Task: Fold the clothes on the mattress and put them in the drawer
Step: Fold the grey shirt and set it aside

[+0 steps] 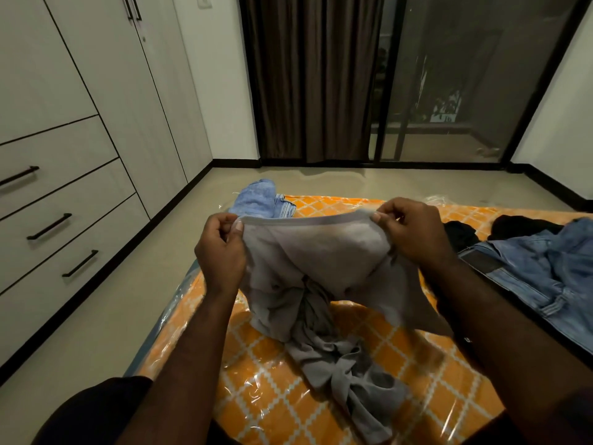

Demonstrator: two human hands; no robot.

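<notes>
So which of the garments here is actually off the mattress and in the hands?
The grey garment: left hand and right hand pinch its hem, lifting it. The jeans, black clothes and light-blue item lie untouched.

A soft, matt grey cloth garment, thin and limp, with a ribbed hem along its top edge. The mattress beneath has an orange and white checked cover sealed under clear, glossy plastic film that wrinkles and catches glare. To the right lies faded blue denim, coarse and heavy-looking, beside matt black cloth. A folded light blue garment of soft woven cloth sits at the far end. The drawers are pale, matt wood-grain laminate with dark metal bar handles. The floor is smooth and slightly shiny.
</notes>
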